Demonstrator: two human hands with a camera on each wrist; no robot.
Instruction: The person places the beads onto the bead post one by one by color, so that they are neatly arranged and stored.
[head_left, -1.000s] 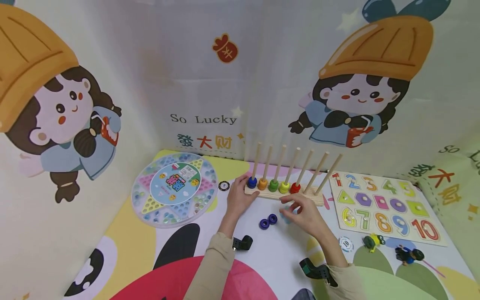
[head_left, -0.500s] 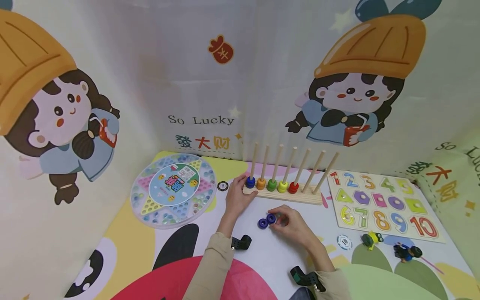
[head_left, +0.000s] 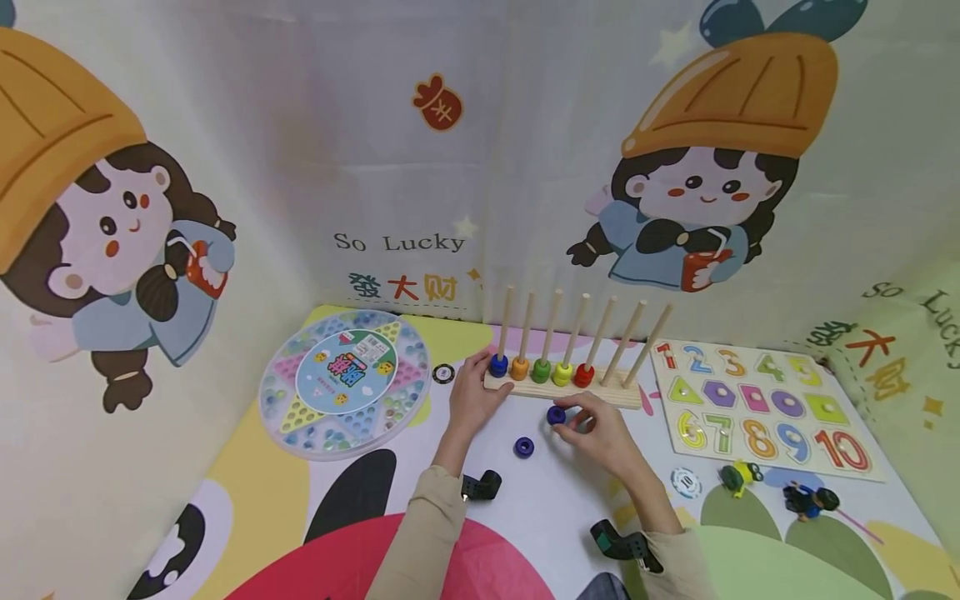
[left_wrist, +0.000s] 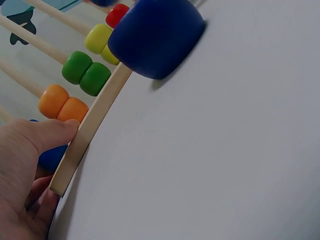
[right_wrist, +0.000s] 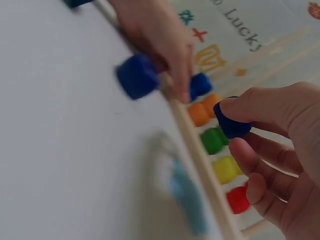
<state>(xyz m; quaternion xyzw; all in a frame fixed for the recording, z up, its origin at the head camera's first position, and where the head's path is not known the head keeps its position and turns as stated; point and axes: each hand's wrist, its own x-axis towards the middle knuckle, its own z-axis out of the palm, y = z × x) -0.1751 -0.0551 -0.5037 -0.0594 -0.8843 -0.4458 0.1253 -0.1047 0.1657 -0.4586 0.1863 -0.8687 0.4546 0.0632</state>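
Smooth printed mat (head_left: 540, 508) | right hand (head_left: 607, 437) pinches round blue bead (head_left: 556, 414) | left hand (head_left: 471, 398) grips wooden peg base (head_left: 600, 392)

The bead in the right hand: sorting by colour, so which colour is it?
Dark blue bead, pinched by the right hand; clearest in the right wrist view.

"So Lucky" printed on the backdrop cloth (head_left: 405, 242). Numerals 1 to 10 on the number puzzle board (head_left: 765, 408).
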